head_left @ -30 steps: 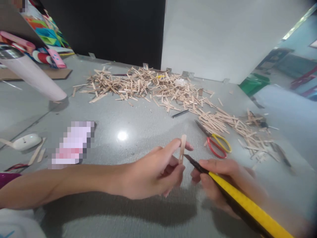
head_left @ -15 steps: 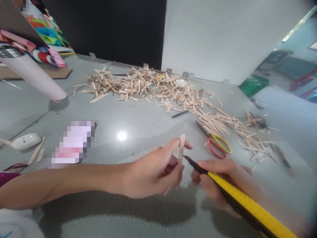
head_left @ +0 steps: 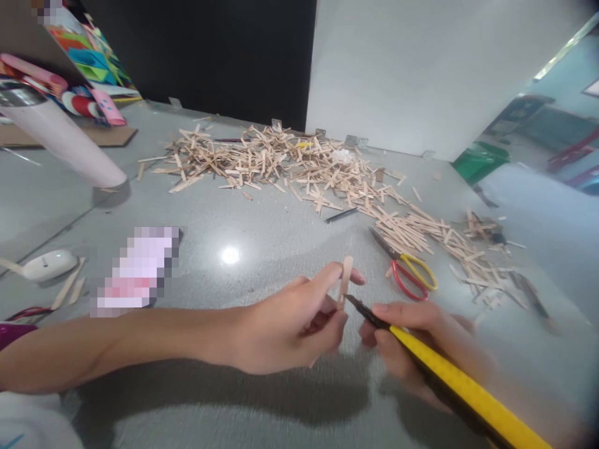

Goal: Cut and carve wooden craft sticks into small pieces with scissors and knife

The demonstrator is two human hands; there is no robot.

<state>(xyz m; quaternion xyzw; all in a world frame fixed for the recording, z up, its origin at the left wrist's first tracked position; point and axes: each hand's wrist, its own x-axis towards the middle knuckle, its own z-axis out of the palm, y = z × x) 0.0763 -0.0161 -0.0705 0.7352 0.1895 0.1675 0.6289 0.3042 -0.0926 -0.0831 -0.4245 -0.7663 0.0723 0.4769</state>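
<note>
Between the fingers of my left hand a short wooden craft stick is held nearly upright, its rounded end at the top. A small notch or slot shows low on the stick. My right hand grips a yellow and black utility knife, and its dark blade tip meets the stick's lower part, just above my left thumb. Both hands are raised above the grey table. Right of them lie scissors with one red and one yellow handle.
A wide heap of wooden stick pieces spreads along the back and right. A metal strip lies before it. On the left are a pixelated phone-like object, a white oval case and a pale pink bottle. A green bin stands beyond.
The knife tip shifts slightly left and down against the stick, and the stick tilts a little. My left hand keeps its hold; the things on the table stay put.
</note>
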